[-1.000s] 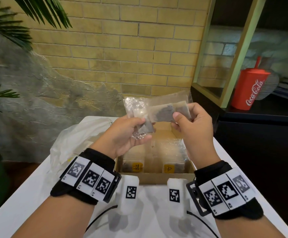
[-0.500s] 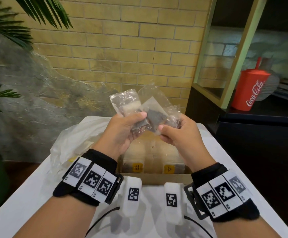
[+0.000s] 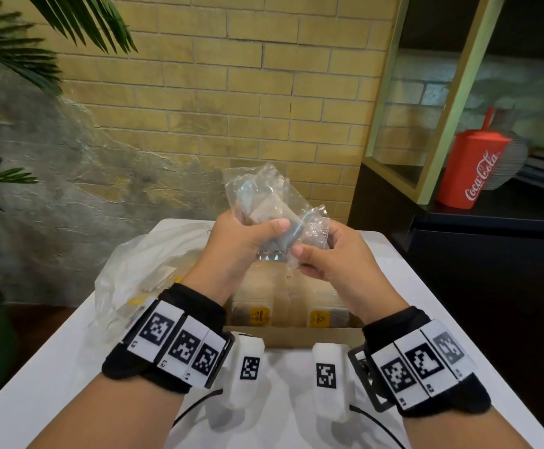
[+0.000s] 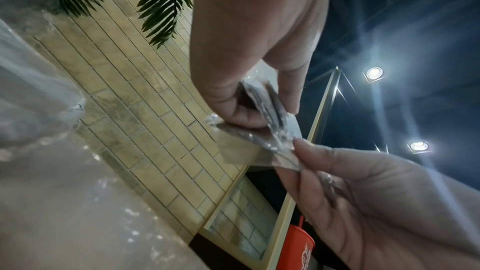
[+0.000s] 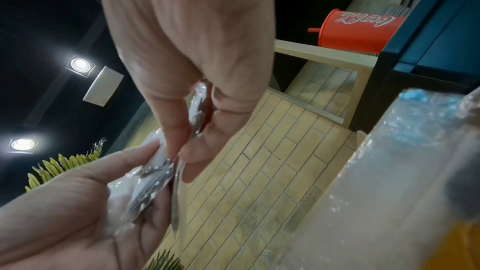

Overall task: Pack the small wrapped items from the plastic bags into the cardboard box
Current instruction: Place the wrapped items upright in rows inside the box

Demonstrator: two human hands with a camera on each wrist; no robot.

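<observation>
Wrapped items [image 3: 265, 212]: small flat packets in clear crinkled film, one with a pale tan square inside, another with a dark grey patch; held in the air above the cardboard box, bunched together between both hands.
Count in hand: at least two packets can be told apart in the head view; the wrist views show several thin layers edge-on, and the exact number cannot be told.
Left hand [image 3: 236, 251]: fingers curled round the bundle, thumb pressed across its front.
Right hand [image 3: 332, 254]: thumb and fingers pinching the lower right edge of the film; in the left wrist view its fingertips [image 4: 302, 145] nip a corner of the packets.
Cardboard box [image 3: 296, 335]: one, open, on the white table [image 3: 53, 367] directly below the hands; its near wall faces the person.
Packed contents: clear-wrapped pale packs [image 3: 257, 306] lie in the box, and two yellow labels show on them near the front wall.
Plastic bag [image 3: 141, 267]: one large translucent bag, crumpled, on the table just left of the box, partly behind the left wrist; a bit of yellow shows through it.
Wrist gear: a black band with three square markers on each wrist.
Surroundings: yellow brick wall [image 3: 264, 92] behind the table, palm fronds [image 3: 69, 21] at upper left, one red Coca-Cola cup [image 3: 474, 170] on a dark shelf well to the right.
View blocked: both hands and wrists cover much of the box's inside.
</observation>
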